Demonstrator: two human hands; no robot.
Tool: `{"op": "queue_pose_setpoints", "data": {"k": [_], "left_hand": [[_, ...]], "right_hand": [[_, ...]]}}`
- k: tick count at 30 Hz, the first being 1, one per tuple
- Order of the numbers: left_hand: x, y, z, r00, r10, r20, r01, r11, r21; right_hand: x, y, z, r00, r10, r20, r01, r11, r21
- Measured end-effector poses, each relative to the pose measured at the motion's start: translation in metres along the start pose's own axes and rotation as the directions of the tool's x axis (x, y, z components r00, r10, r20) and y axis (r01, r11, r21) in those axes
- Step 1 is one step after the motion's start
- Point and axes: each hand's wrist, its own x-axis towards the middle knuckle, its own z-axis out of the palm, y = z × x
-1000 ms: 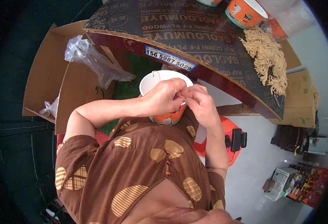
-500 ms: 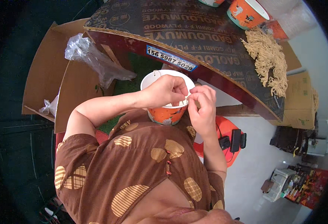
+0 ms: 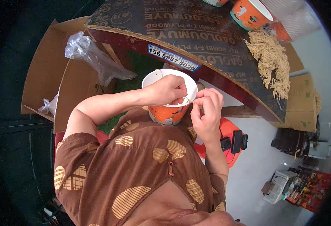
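An orange patterned paper bucket (image 3: 167, 113) with a white inside stands upright in front of my body, close against my shirt. My left hand (image 3: 168, 91) reaches over its rim with the fingers inside, pinched on a thin cream cord (image 3: 186, 100) at the right side of the rim. Just outside that side, my right hand (image 3: 207, 112) has thumb and forefinger pinched together by the cord's outer end. A short loop of cord (image 3: 158, 71) shows at the far left rim. The bucket's bottom inside is partly hidden by my left hand.
Beyond the bucket is a dark plywood table (image 3: 199, 28), its edge curving across. On it lie a bundle of cream cords (image 3: 269, 60) and more orange buckets (image 3: 250, 14). A cardboard box (image 3: 45, 67) with a clear plastic bag (image 3: 94, 56) stands left; a red stool (image 3: 229, 150) is at right.
My right hand has moved slightly right and down, away from the rim. My left fingers stay inside the bucket, and the cord at the rim shows more plainly.
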Motion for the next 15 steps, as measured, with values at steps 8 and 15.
{"op": "queue_pose_setpoints", "data": {"k": [8, 15], "left_hand": [[-0.002, 0.005, 0.002, 0.999, -0.032, -0.034, 0.034, 0.997, 0.075], [-0.002, 0.008, 0.004, 0.996, -0.037, -0.082, 0.044, 0.995, 0.085]], "right_hand": [[-0.006, -0.001, -0.002, 1.000, -0.009, 0.024, 0.008, 0.999, 0.043], [-0.014, 0.002, 0.001, 0.999, -0.015, 0.035, 0.011, 0.993, 0.115]]}}
